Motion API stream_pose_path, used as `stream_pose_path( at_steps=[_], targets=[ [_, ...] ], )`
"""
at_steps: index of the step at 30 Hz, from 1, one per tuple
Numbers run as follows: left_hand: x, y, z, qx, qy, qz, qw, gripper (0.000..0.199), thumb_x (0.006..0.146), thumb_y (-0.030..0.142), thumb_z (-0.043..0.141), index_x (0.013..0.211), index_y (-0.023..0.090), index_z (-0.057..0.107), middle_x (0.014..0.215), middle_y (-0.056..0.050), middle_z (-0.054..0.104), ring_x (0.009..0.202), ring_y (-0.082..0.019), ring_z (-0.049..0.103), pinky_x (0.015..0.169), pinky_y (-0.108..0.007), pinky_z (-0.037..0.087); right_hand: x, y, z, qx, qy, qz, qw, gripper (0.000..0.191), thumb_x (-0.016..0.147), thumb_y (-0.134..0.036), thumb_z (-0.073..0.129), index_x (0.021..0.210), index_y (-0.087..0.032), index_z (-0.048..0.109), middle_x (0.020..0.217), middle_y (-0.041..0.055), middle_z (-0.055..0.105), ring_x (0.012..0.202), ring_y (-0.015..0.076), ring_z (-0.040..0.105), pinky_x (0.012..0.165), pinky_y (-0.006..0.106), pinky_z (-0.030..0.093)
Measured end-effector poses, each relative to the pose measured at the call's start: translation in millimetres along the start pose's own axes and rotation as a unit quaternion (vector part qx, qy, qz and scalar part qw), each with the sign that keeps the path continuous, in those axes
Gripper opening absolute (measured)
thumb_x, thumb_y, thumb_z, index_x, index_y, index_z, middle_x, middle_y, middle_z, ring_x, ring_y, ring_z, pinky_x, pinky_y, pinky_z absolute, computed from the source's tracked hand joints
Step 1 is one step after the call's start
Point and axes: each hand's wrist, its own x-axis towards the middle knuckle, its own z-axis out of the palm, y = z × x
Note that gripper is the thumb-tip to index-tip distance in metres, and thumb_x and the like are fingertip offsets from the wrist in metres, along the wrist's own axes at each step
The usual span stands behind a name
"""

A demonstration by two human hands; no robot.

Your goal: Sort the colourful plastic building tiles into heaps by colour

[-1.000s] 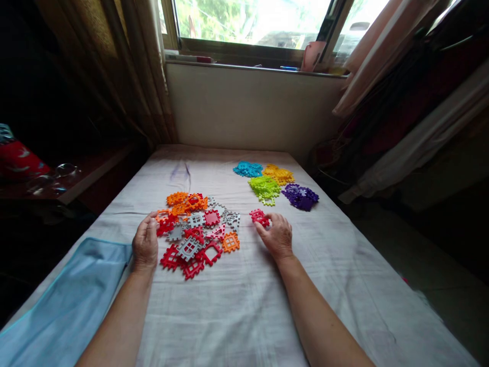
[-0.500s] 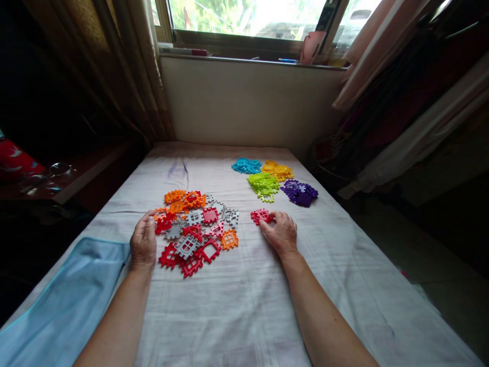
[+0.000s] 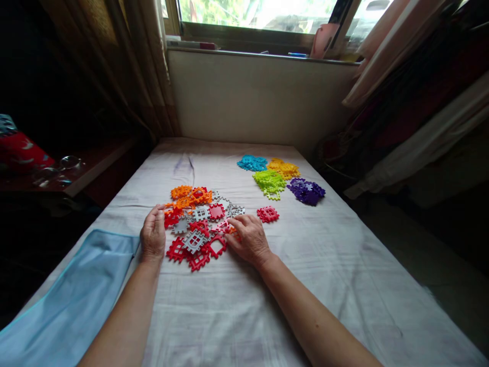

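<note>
Broadly, a wrinkled pale sheet point(image 3: 206, 316) spreads across the lower frame, a blue cloth point(image 3: 76, 285) at lower left; beyond are a plain wall point(image 3: 252, 97), a bright window point(image 3: 252, 14) at the top and a brown curtain point(image 3: 135, 66) upper left. Left of centre lies a mixed pile point(image 3: 200, 227) of toothed pieces, the left hand point(image 3: 154, 235) half curled at its left edge, the right hand point(image 3: 250, 239) partly spread over its right edge; whether either grips anything I cannot tell
</note>
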Motion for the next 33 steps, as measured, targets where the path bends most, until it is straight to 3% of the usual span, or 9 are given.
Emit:
stream_pose_path(
  at_steps=[3,8,11,14,18,21,23,26,33],
  targets=[
    [-1,6,1.9,-0.027,0.015,-0.023,0.999,0.050,0.090,0.056,0.050,0.117,0.017,0.064,0.124,-0.012,0.066,0.123,-0.025,0.058,0.109,-0.041,0.042,5,-8,4,-0.020,-0.035,0.028,0.999,0.040,0.083,-0.038,0.068,0.119,-0.021,0.067,0.115,0.0089,0.068,0.106,0.0259,0.056,0.092,0.040,0.039],
    [-1,10,3.2,-0.028,0.016,-0.019,0.999,0.049,0.090,0.057,0.050,0.116,0.018,0.064,0.123,-0.011,0.067,0.122,-0.024,0.058,0.110,-0.040,0.041,8,-12,7,-0.040,-0.069,0.040,0.996,0.023,0.086,-0.032,0.064,0.106,-0.024,0.071,0.111,0.0065,0.070,0.104,0.0241,0.057,0.090,0.038,0.039],
    [-1,10,2.8,-0.030,0.015,-0.024,0.999,0.049,0.089,0.057,0.050,0.116,0.017,0.064,0.124,-0.011,0.066,0.123,-0.024,0.058,0.110,-0.041,0.042,8,-11,7,-0.046,-0.049,0.014,0.998,0.021,0.092,-0.032,0.059,0.107,-0.024,0.071,0.108,0.0062,0.072,0.100,0.0225,0.058,0.088,0.036,0.039],
    [-1,11,2.0,-0.029,0.014,-0.030,0.999,0.050,0.089,0.057,0.050,0.116,0.017,0.064,0.125,-0.012,0.065,0.124,-0.025,0.057,0.109,-0.042,0.043,9,0,0,-0.039,0.012,0.011,0.999,0.023,0.096,-0.029,0.053,0.107,-0.024,0.072,0.104,0.0068,0.073,0.096,0.0204,0.061,0.088,0.034,0.040],
    [-1,12,1.4,-0.019,0.008,-0.035,0.999,0.049,0.090,0.057,0.049,0.117,0.019,0.064,0.126,-0.012,0.065,0.124,-0.024,0.058,0.109,-0.041,0.042,6,40,-15,0.020,0.115,0.145,0.983,0.029,0.097,-0.034,0.046,0.103,-0.021,0.072,0.101,0.0087,0.075,0.093,0.0206,0.066,0.088,0.033,0.045],
    [-1,13,2.1,-0.015,0.009,-0.033,0.999,0.049,0.089,0.057,0.049,0.116,0.019,0.064,0.125,-0.012,0.066,0.124,-0.024,0.058,0.109,-0.040,0.042,-2,77,-26,0.100,0.160,0.320,0.929,0.034,0.091,-0.042,0.048,0.103,-0.020,0.071,0.089,0.0067,0.076,0.080,0.0201,0.068,0.075,0.030,0.049],
    [-1,14,2.7,-0.014,0.010,-0.030,0.999,0.049,0.089,0.057,0.050,0.116,0.019,0.064,0.126,-0.012,0.065,0.124,-0.024,0.057,0.109,-0.040,0.042,-8,94,-30,0.124,0.168,0.389,0.897,0.038,0.086,-0.047,0.051,0.099,-0.019,0.071,0.079,0.0052,0.075,0.072,0.0200,0.067,0.068,0.029,0.048],
    [-1,15,3.3,-0.015,0.014,-0.033,0.999,0.048,0.088,0.056,0.050,0.114,0.018,0.064,0.126,-0.012,0.065,0.124,-0.025,0.057,0.109,-0.041,0.042,-12,102,-33,0.113,0.157,0.413,0.890,0.036,0.081,-0.048,0.053,0.090,-0.019,0.073,0.076,0.0049,0.074,0.070,0.0204,0.065,0.066,0.029,0.046],
    [-2,14,1.9,-0.010,0.012,-0.036,0.999,0.047,0.089,0.056,0.050,0.114,0.019,0.064,0.125,-0.012,0.066,0.123,-0.025,0.058,0.110,-0.042,0.041,-9,97,-29,0.031,0.136,0.410,0.901,0.033,0.084,-0.044,0.051,0.090,-0.022,0.074,0.075,0.0042,0.073,0.068,0.0187,0.062,0.063,0.028,0.041]
  ],
)
